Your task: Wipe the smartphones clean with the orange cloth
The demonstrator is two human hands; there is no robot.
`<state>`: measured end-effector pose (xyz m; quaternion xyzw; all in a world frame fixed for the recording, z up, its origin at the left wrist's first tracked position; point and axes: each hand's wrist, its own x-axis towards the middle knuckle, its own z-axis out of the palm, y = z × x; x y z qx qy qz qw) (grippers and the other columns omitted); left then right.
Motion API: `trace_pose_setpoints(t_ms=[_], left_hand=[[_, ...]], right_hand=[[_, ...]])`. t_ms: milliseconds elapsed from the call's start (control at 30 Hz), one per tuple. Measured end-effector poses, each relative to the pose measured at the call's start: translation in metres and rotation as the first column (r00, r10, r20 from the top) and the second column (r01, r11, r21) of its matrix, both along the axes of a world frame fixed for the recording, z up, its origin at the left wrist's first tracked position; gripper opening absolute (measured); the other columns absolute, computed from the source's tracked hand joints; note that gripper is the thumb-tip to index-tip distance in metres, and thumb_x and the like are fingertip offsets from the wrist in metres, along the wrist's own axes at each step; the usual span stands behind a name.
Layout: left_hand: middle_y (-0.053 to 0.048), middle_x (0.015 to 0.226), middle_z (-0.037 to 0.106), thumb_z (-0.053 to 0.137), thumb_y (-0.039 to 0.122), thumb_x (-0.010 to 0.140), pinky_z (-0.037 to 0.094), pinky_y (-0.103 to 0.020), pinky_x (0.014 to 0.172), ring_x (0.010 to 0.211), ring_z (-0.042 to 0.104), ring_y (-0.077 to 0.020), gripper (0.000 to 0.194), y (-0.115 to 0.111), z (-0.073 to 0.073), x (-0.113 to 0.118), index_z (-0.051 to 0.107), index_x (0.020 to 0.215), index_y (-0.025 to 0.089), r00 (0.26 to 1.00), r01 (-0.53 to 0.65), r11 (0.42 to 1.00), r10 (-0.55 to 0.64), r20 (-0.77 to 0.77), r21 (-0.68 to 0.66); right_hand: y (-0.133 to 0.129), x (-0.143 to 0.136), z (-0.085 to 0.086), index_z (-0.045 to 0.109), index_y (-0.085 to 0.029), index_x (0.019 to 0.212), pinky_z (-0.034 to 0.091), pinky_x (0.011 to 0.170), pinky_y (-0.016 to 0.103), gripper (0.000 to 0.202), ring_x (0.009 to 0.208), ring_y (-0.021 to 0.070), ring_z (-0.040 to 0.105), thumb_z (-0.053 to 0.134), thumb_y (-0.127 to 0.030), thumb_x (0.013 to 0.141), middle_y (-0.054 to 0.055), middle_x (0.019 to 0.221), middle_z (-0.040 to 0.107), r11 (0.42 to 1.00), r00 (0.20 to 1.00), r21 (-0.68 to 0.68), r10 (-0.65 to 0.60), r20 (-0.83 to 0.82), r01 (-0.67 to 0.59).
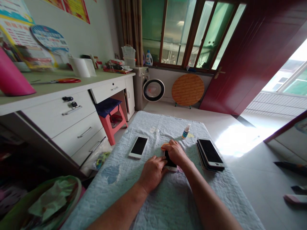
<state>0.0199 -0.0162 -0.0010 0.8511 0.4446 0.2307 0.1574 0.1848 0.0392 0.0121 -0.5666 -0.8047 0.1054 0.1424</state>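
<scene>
1. From my end of the feed, the phone in work [170, 163] lies flat on the cloth-covered desk [165, 204], between the two hands, screen upward
2. Its long axis runs away from the wearer, the far end leaning slightly to the left; the near short edge faces back toward the body
3. I see a dark, glossy screen with a white border at the near end; fingers cover much of the rest, so I cannot read its far end
4. The right hand [176, 151] is bent over the phone's far part, its fingertips closed on an orange item [165, 146] whose full shape I cannot make out
5. The left hand [153, 169] lies with bent fingers against the phone's left side; whether it truly grips, I cannot tell
6. Left of the hands I have a white phone [139, 147], flat, dark screen up, its far end tilted rightward
7. On the right sits a stack of phones [211, 151], the top one white-edged and dark-screened, its near end angled right
8. Beyond the right hand a small spray bottle [185, 131] stands upright, its label blue
</scene>
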Motion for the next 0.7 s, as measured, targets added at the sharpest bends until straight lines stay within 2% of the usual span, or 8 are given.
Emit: trace_pose_setpoints(t_ms=[200,300,700], left_hand=[[-0.005,0.114,0.069,0.065,0.032,0.088,0.049,-0.039,0.09,0.101,0.061,-0.0253,0.025,-0.001,0.005,0.0,0.068,0.111,0.023,1.0,0.01,1.0,-0.01,-0.005,-0.019],[-0.005,0.112,0.069,0.064,0.034,0.089,0.05,-0.038,0.088,0.099,0.061,-0.0252,0.025,-0.001,0.005,0.0,0.068,0.111,0.023,1.0,0.011,1.0,-0.012,-0.005,-0.014],[-0.005,0.12,0.067,0.065,0.029,0.088,0.049,-0.039,0.094,0.105,0.06,-0.0251,0.025,0.0,0.001,0.001,0.069,0.111,0.02,1.0,0.003,1.0,-0.003,0.0,0.012]], right_hand=[[-0.005,0.0,0.004,0.075,-0.025,0.092,0.034,0.079,0.026,0.021,0.087,0.0172,0.049,0.056,-0.019,0.086,0.004,0.089,0.058,0.991,0.994,-0.085,0.106,-0.029,-0.108],[-0.004,0.0,0.003,0.075,-0.025,0.091,0.035,0.078,0.026,0.02,0.087,0.017,0.049,0.056,-0.02,0.086,0.004,0.089,0.058,0.988,0.992,-0.089,0.121,-0.03,-0.123],[0.021,-0.003,0.002,0.072,-0.026,0.105,0.035,0.083,0.028,0.031,0.093,0.0205,0.049,0.046,-0.018,0.091,0.009,0.101,0.058,0.994,0.993,-0.026,-0.1,0.06,0.102]])
